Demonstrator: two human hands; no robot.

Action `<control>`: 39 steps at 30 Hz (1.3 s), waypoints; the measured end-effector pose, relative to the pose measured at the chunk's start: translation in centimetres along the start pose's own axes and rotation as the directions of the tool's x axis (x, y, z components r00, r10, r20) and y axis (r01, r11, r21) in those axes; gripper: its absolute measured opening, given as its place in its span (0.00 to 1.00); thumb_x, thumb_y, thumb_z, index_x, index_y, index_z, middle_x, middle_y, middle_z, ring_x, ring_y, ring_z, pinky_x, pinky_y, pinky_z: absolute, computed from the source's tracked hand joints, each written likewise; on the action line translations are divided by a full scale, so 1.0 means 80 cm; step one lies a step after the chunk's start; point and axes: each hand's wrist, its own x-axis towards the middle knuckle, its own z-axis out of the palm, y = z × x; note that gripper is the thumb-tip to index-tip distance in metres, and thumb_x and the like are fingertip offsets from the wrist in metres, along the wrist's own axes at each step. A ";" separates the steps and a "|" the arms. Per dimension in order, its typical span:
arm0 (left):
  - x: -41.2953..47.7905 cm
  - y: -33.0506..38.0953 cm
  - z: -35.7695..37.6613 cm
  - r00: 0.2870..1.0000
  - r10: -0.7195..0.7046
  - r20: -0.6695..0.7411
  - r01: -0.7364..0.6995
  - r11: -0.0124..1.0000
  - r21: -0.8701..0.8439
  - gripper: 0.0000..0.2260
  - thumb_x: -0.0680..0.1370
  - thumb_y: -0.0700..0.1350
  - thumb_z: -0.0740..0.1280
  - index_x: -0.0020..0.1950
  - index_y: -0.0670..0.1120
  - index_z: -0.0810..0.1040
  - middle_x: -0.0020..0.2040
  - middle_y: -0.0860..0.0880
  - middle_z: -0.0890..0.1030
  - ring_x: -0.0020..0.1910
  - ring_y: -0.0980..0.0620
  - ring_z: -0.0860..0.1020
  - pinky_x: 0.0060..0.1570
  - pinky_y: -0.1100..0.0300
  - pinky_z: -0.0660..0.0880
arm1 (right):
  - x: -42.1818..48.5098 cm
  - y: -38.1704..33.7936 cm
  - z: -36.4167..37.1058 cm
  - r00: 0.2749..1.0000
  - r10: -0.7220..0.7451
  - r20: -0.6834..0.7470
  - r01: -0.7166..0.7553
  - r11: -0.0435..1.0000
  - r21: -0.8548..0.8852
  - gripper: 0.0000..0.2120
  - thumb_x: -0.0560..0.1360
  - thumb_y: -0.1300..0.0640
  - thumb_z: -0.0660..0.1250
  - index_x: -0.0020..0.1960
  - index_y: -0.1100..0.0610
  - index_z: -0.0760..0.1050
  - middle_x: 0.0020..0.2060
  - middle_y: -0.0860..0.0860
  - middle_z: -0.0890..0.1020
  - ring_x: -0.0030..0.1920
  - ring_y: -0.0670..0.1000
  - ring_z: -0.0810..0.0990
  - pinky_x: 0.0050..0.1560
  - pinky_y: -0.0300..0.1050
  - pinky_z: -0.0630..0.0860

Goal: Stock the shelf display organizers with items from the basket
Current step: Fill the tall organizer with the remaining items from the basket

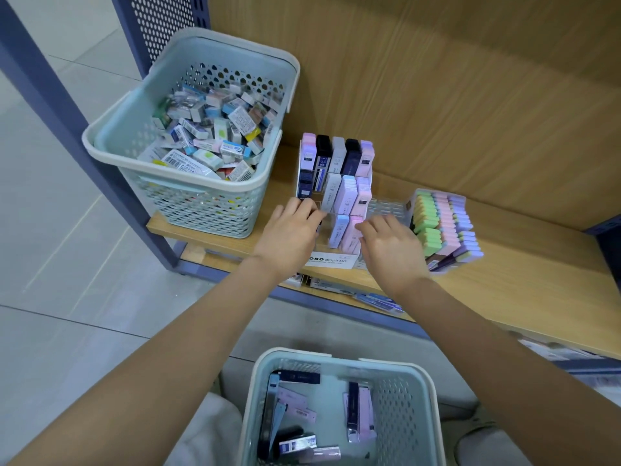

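A clear tiered display organizer (336, 260) stands on the wooden shelf (524, 284), holding upright lead cases (347, 196) in lilac, grey and navy. My left hand (289, 233) is at its front left corner, fingers curled round a dark lead case (318, 227) that is mostly hidden under them. My right hand (393, 250) is at the front right, with its fingertips touching a pink case (354, 227) in the front row. Below, near my knees, a pale blue basket (336, 356) holds several loose lead cases (295, 403).
A larger pale blue basket (100, 146) full of boxed erasers sits on the shelf's left end. A clear tray of pastel erasers (443, 227) stands just right of the organizer. Packs lie on the lower shelf (379, 302). Grey tiled floor is at the left.
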 end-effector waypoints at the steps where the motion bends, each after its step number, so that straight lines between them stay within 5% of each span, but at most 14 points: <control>1: -0.001 0.003 -0.004 1.000 -0.001 0.026 0.001 1.000 0.009 0.20 0.80 0.42 0.57 0.73 0.45 0.63 0.66 0.47 0.68 0.64 0.46 0.64 0.59 0.53 0.62 | -0.006 -0.002 -0.001 1.000 -0.003 0.014 0.003 1.000 0.010 0.19 0.56 0.68 0.78 0.46 0.61 0.81 0.39 0.55 0.82 0.40 0.57 0.81 0.36 0.45 0.78; 6: -0.030 0.018 -0.023 1.000 0.005 0.031 -0.006 1.000 0.026 0.22 0.78 0.40 0.60 0.73 0.44 0.63 0.69 0.46 0.68 0.67 0.47 0.66 0.63 0.55 0.61 | -0.058 -0.018 -0.026 1.000 0.004 -0.014 -0.002 0.992 0.130 0.22 0.64 0.65 0.75 0.57 0.63 0.77 0.48 0.56 0.81 0.49 0.59 0.80 0.50 0.51 0.77; 11: -0.086 0.037 -0.014 0.985 0.133 -0.110 -0.129 0.991 0.043 0.13 0.67 0.37 0.70 0.51 0.42 0.78 0.48 0.44 0.78 0.47 0.43 0.76 0.46 0.56 0.62 | -0.139 -0.022 -0.027 0.994 0.043 -0.102 -0.021 0.978 0.207 0.10 0.72 0.60 0.66 0.53 0.57 0.73 0.41 0.52 0.76 0.43 0.54 0.74 0.44 0.44 0.67; 17: -0.174 0.078 0.046 0.952 0.278 0.131 -0.275 0.961 -0.035 0.11 0.68 0.43 0.65 0.49 0.45 0.78 0.45 0.48 0.77 0.45 0.50 0.71 0.46 0.59 0.63 | -0.239 -0.033 0.026 0.971 0.116 0.211 -0.192 0.902 0.386 0.10 0.73 0.55 0.57 0.52 0.53 0.73 0.43 0.49 0.78 0.46 0.48 0.74 0.45 0.39 0.72; 19: -0.200 0.090 0.077 0.932 0.241 0.272 -0.226 0.970 -0.087 0.11 0.68 0.45 0.63 0.49 0.47 0.78 0.44 0.50 0.78 0.43 0.51 0.75 0.45 0.58 0.64 | -0.262 -0.041 0.051 0.903 0.160 0.399 -0.346 0.821 0.455 0.11 0.76 0.58 0.59 0.57 0.54 0.73 0.50 0.51 0.78 0.50 0.52 0.78 0.50 0.43 0.74; 22: -0.218 0.100 0.112 0.882 0.106 0.458 -0.032 0.985 -0.167 0.16 0.72 0.46 0.58 0.58 0.48 0.76 0.52 0.49 0.77 0.51 0.49 0.77 0.51 0.60 0.64 | -0.289 -0.049 0.092 0.753 0.160 0.638 -0.543 0.699 0.465 0.19 0.79 0.60 0.59 0.69 0.56 0.65 0.65 0.53 0.70 0.65 0.53 0.71 0.63 0.39 0.63; 25: -0.224 0.100 0.154 0.786 -0.010 0.618 0.131 0.980 -0.150 0.21 0.79 0.47 0.57 0.72 0.48 0.63 0.69 0.48 0.67 0.67 0.48 0.66 0.66 0.56 0.59 | -0.304 -0.057 0.130 0.639 0.193 0.745 -0.670 0.616 0.415 0.25 0.79 0.57 0.60 0.74 0.58 0.58 0.72 0.54 0.63 0.71 0.52 0.64 0.69 0.37 0.54; 30: -0.229 0.095 0.210 0.625 -0.168 0.762 0.306 0.951 -0.041 0.28 0.79 0.50 0.60 0.76 0.46 0.55 0.74 0.47 0.60 0.72 0.47 0.58 0.72 0.54 0.53 | -0.314 -0.066 0.177 0.435 0.225 0.872 -0.809 0.523 0.268 0.31 0.79 0.55 0.60 0.76 0.62 0.50 0.75 0.57 0.55 0.75 0.55 0.55 0.73 0.44 0.51; 34: -0.235 0.097 0.233 0.606 -0.264 0.750 0.423 0.906 -0.024 0.29 0.79 0.46 0.59 0.77 0.44 0.51 0.75 0.46 0.54 0.73 0.44 0.55 0.73 0.52 0.52 | -0.314 -0.075 0.200 0.379 0.315 0.870 -0.792 0.597 0.128 0.33 0.80 0.55 0.57 0.76 0.64 0.42 0.76 0.56 0.49 0.76 0.54 0.52 0.73 0.42 0.45; 39: -0.240 0.101 0.249 0.622 -0.292 0.727 0.439 0.899 -0.014 0.30 0.76 0.45 0.65 0.74 0.45 0.57 0.70 0.42 0.60 0.69 0.44 0.59 0.71 0.54 0.55 | -0.309 -0.084 0.216 0.387 0.416 0.823 -0.811 0.578 0.088 0.34 0.78 0.52 0.61 0.75 0.63 0.48 0.72 0.59 0.59 0.72 0.56 0.60 0.71 0.45 0.56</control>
